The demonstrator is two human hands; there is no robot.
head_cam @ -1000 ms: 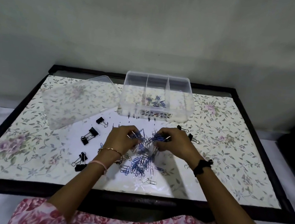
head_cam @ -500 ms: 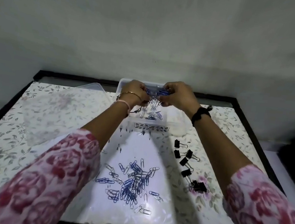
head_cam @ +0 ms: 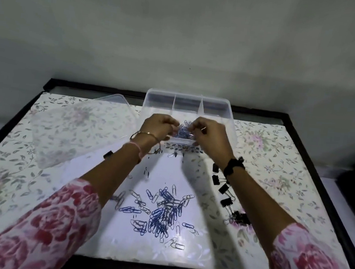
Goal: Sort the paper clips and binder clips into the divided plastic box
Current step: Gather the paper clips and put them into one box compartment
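Observation:
The clear divided plastic box (head_cam: 218, 101) stands at the back middle of the table. My left hand (head_cam: 158, 126) and my right hand (head_cam: 213, 135) are side by side over its middle compartment, fingers curled around a bunch of blue paper clips (head_cam: 184, 131) low in that compartment. A loose pile of blue and silver paper clips (head_cam: 163, 215) lies on the table between my forearms. Several black binder clips (head_cam: 226, 200) lie in a row by my right forearm, and one binder clip (head_cam: 108, 154) shows left of my left wrist.
The box's clear lid (head_cam: 79, 132) lies to the left of the box. One stray paper clip (head_cam: 171, 155) sits just in front of the box. The floral table (head_cam: 279, 168) has a raised black frame (head_cam: 314, 172) around it, and a wall stands behind it.
Both hands lifted a bunch of paper clips from the pile, carried it back to the box, and have now lowered it into the middle compartment. The view has shifted forward.

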